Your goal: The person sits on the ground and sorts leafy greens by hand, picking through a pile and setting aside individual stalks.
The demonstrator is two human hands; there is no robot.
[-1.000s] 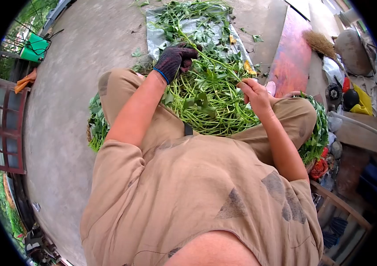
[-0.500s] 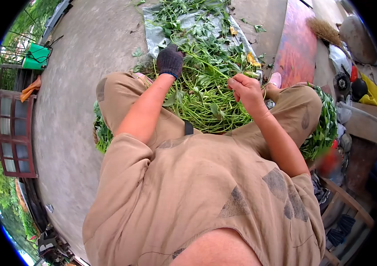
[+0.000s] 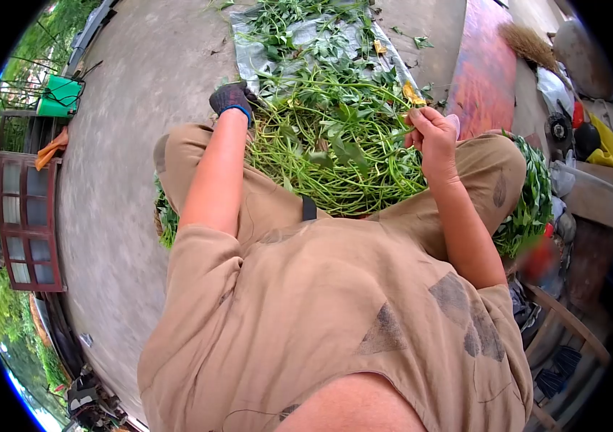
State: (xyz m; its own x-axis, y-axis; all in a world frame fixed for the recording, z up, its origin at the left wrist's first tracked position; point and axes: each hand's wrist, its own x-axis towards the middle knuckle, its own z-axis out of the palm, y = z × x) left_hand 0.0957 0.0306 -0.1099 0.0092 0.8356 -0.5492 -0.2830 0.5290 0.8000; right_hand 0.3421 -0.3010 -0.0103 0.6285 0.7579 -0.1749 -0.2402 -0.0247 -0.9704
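My left hand [image 3: 231, 99], in a dark knitted glove, is closed at the left edge of a heap of long green leafy stems [image 3: 349, 173]. A stem appears to run from its curled fingers into the heap. Bare, my right hand [image 3: 433, 137] pinches thumb against fingers above the heap's right side, and a thin bit of green stem shows at the fingertips. The heap lies between my bent legs, its stems tangled with broad leaves on top. Where each held stem ends is hidden among the others.
Beyond the heap, a pale plastic sheet [image 3: 249, 50] carries more leafy stems. Greens also show outside my right knee [image 3: 533, 194] and left knee [image 3: 167, 216]. To the right are a reddish board [image 3: 483, 72], a straw broom [image 3: 526, 47] and clutter; at left, a framed window panel [image 3: 29, 223].
My hands have moved apart: the gloved left one left and slightly down to the heap's edge, the right one to the right. The stem stretched between them no longer stands out clearly.
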